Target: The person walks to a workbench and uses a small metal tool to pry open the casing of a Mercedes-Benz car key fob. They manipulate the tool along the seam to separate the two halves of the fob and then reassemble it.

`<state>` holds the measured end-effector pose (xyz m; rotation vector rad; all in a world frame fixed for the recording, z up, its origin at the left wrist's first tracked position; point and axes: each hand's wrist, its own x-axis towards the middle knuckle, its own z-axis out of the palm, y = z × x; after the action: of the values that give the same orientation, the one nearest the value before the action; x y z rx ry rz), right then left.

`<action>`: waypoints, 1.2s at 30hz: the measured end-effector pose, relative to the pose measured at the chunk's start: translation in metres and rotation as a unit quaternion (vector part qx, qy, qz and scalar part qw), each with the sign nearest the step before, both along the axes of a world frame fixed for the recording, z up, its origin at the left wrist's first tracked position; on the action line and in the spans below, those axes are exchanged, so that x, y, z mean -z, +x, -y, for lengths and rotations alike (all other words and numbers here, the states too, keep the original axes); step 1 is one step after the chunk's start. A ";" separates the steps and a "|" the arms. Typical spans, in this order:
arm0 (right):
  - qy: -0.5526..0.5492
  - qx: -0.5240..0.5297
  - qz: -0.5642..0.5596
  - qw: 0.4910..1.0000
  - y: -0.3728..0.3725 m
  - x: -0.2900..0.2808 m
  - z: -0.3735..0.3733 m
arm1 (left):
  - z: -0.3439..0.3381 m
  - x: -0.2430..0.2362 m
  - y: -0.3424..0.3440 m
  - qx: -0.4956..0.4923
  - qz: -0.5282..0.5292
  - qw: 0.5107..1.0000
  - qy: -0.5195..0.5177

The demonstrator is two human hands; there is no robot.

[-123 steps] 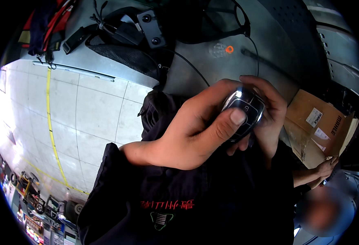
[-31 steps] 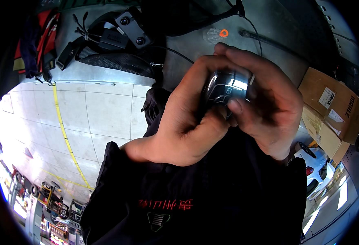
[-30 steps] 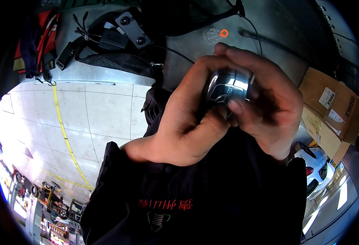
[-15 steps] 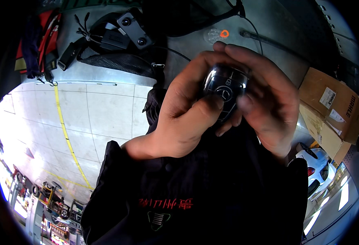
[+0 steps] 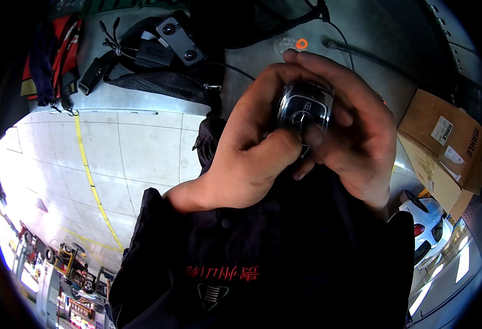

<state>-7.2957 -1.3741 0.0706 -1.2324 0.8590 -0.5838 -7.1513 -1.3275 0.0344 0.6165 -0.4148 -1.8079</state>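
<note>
A black car key fob (image 5: 302,103) in what looks like a clear, shiny cover is held between my two hands, its button side facing me. My left hand (image 5: 246,151) is closed around its left side, with the thumb lying over the lower face. Curled about the fob's far and right sides is my right hand (image 5: 364,129), its slightly blurred thumb pressed over the lower middle. The two thumbs hide most of the fob's lower half. Beyond my fingertips, a small clear plastic item (image 5: 285,47) lies on the grey bench top beside an orange ring (image 5: 302,44).
On the bench stand a dark two-lensed device (image 5: 179,38), bundled cables (image 5: 119,46) and a black mesh strap (image 5: 153,85). Red cloth (image 5: 65,41) hangs at far left. A cardboard box (image 5: 441,145) sits at right, with a white car (image 5: 430,225) beyond it.
My right thumb has slid left onto the fob's face and now covers part of the round emblem. Both hands and the fob have shifted slightly away from me.
</note>
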 end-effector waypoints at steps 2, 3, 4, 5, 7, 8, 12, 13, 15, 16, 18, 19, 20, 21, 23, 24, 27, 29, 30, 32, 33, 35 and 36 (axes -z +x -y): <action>0.016 0.006 0.003 1.000 0.001 -0.003 0.000 | -0.001 0.003 -0.001 -0.011 -0.027 1.000 -0.007; 0.020 0.006 0.005 1.000 0.001 -0.005 -0.001 | -0.002 0.003 -0.001 -0.017 -0.042 0.999 -0.011; 0.014 0.003 0.006 1.000 0.000 -0.005 -0.001 | -0.003 0.003 -0.002 -0.018 -0.041 0.999 -0.018; 0.008 0.000 0.006 1.000 0.000 -0.006 -0.001 | -0.004 0.003 -0.002 -0.019 -0.040 0.999 -0.024; -0.020 -0.008 0.002 1.000 -0.001 -0.002 -0.001 | -0.005 0.004 -0.002 -0.021 -0.035 0.999 -0.027; -0.033 -0.009 -0.001 0.999 -0.001 0.001 -0.001 | -0.005 0.004 -0.001 -0.020 -0.032 0.999 -0.024; -0.066 -0.015 -0.026 0.997 -0.002 0.002 0.000 | -0.006 0.001 -0.003 -0.019 -0.007 1.000 -0.020; -0.067 -0.021 -0.030 0.997 -0.003 0.001 0.001 | -0.006 0.003 -0.003 -0.021 0.013 0.999 -0.048; -0.068 -0.034 -0.035 0.996 -0.003 0.000 0.003 | -0.007 0.006 -0.004 -0.024 0.039 0.996 -0.079; -0.070 -0.028 -0.037 0.996 -0.003 0.000 0.003 | -0.007 0.008 -0.004 -0.026 0.046 0.995 -0.081; -0.077 -0.005 -0.042 0.996 -0.007 0.002 0.003 | -0.006 0.007 -0.005 -0.026 0.033 0.998 -0.040; -0.087 0.022 -0.019 0.996 -0.013 0.007 0.004 | -0.006 0.005 -0.002 0.003 0.014 1.000 -0.020; -0.098 0.049 0.003 0.994 -0.019 0.012 0.005 | -0.004 0.005 -0.004 -0.011 -0.007 1.000 -0.025; -0.120 0.069 0.003 0.990 -0.025 0.009 0.008 | -0.003 0.005 -0.006 -0.026 -0.029 0.999 -0.028; -0.167 0.109 0.001 0.980 -0.036 0.004 0.014 | 0.001 0.003 -0.004 -0.027 -0.046 0.999 0.001; -0.187 0.115 -0.033 0.975 -0.043 -0.001 0.015 | 0.002 0.003 -0.005 -0.032 -0.055 0.998 0.020; -0.220 0.128 -0.084 0.963 -0.046 -0.006 0.010 | 0.001 0.006 -0.006 0.000 -0.099 0.995 0.020; -0.221 0.130 -0.101 0.961 -0.045 -0.013 0.003 | -0.002 0.010 -0.005 0.049 -0.134 0.989 0.027; -0.218 0.138 -0.107 0.960 -0.042 -0.015 0.000 | -0.004 0.012 -0.004 0.073 -0.147 0.985 0.047; -0.216 0.146 -0.127 0.957 -0.041 -0.020 -0.007 | -0.007 0.008 -0.001 0.118 -0.167 0.977 0.053; -0.223 0.134 -0.147 0.954 -0.041 -0.023 -0.009 | -0.009 0.002 -0.001 0.119 -0.122 0.983 0.061; -0.256 0.091 -0.201 0.941 -0.041 -0.031 -0.013 | -0.009 -0.010 0.000 0.114 -0.028 0.990 0.073; -0.280 0.068 -0.219 0.932 -0.040 -0.031 -0.013 | -0.010 -0.013 0.001 0.104 0.026 0.991 0.076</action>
<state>-7.3360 -1.3607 0.1012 -1.8788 1.2063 -0.7050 -7.1503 -1.3174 0.0472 0.7497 -0.3899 -2.0402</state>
